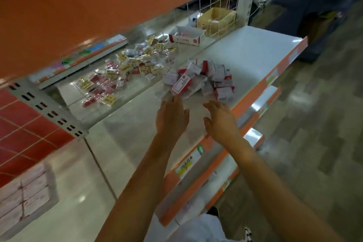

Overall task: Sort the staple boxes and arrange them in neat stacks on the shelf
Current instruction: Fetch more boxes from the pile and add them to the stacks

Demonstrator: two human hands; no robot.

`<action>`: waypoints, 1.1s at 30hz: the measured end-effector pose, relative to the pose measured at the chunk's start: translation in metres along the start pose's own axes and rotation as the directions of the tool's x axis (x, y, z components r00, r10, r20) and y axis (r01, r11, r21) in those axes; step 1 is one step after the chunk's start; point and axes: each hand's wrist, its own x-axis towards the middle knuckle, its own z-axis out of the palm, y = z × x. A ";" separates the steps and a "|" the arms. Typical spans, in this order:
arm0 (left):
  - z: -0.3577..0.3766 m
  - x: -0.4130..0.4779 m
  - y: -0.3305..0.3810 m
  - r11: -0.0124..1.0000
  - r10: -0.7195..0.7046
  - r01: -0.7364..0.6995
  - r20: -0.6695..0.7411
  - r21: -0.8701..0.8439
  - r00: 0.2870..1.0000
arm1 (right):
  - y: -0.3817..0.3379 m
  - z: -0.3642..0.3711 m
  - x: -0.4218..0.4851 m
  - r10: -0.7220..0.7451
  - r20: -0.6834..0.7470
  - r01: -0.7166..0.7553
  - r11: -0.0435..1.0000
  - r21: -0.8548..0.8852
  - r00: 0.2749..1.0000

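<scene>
Dim, soft indoor light, whole frame motion-blurred, pale glare patches on the white shelf (245, 55) and the floor (314, 104) right of it, wide-angle bending toward the edges

A heap of staple boxes (198, 80) lies on the shelf (245, 55) near its front edge. Left of it, toward the back, small packets (127, 68) lie scattered. An open carton (186, 37) sits at the back edge, with a wire basket (218, 19) to its right.

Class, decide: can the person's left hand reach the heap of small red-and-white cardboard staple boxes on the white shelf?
Probably yes: the left hand, fingers straight, is at the near edge of the heap of small red-and-white staple boxes, with nothing between them.
</scene>
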 end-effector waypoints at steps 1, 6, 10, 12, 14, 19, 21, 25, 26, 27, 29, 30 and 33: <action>0.002 0.012 0.001 1.000 -0.014 0.014 -0.011 -0.003 1.000 | 0.010 0.000 0.012 -0.016 -0.035 0.016 1.000 -0.002 0.999; 0.012 0.059 0.005 0.994 -0.084 0.081 -0.038 -0.069 0.996 | 0.052 -0.002 0.058 0.032 -0.096 -0.036 0.999 -0.041 0.995; 0.022 0.078 0.005 0.990 -0.121 0.121 -0.005 -0.066 0.993 | 0.067 -0.010 0.071 0.085 -0.019 -0.087 0.993 -0.078 0.996; 0.025 0.082 0.007 0.987 -0.149 0.147 -0.023 -0.058 0.989 | 0.072 -0.013 0.072 0.091 0.016 -0.090 0.993 -0.072 0.996; 0.028 0.082 0.008 0.980 -0.192 0.188 -0.061 -0.063 0.980 | 0.077 -0.013 0.075 0.078 0.017 -0.076 0.993 -0.093 0.997; 0.027 0.071 0.011 0.961 -0.265 0.254 -0.100 -0.112 0.959 | 0.080 -0.014 0.079 0.032 0.084 -0.026 0.996 -0.081 0.996; 0.025 0.064 0.013 0.962 -0.256 0.241 -0.119 -0.124 0.959 | 0.078 -0.016 0.076 0.010 0.087 -0.008 1.000 -0.021 0.996; 0.021 0.042 0.015 0.957 -0.260 0.238 -0.125 -0.165 0.958 | 0.067 -0.021 0.070 -0.038 0.099 0.022 0.988 0.155 0.994; 0.020 0.034 0.015 0.956 -0.262 0.239 -0.129 -0.173 0.956 | 0.064 -0.022 0.068 -0.063 0.106 0.040 0.978 0.203 0.992; 0.019 0.026 0.014 0.952 -0.270 0.245 -0.134 -0.182 0.953 | 0.059 -0.023 0.065 -0.089 0.112 0.059 0.967 0.248 0.990; 0.016 0.009 0.012 0.945 -0.296 0.268 -0.139 -0.188 0.945 | 0.049 -0.023 0.059 -0.138 0.109 0.094 0.938 0.334 0.984; 0.015 0.001 0.010 0.941 -0.312 0.285 -0.141 -0.184 0.939 | 0.044 -0.022 0.055 -0.149 0.113 0.096 0.921 0.376 0.982; 0.009 -0.027 0.001 0.910 -0.402 0.379 -0.132 -0.168 0.906 | 0.027 -0.016 0.042 -0.147 0.214 0.037 0.894 0.447 0.966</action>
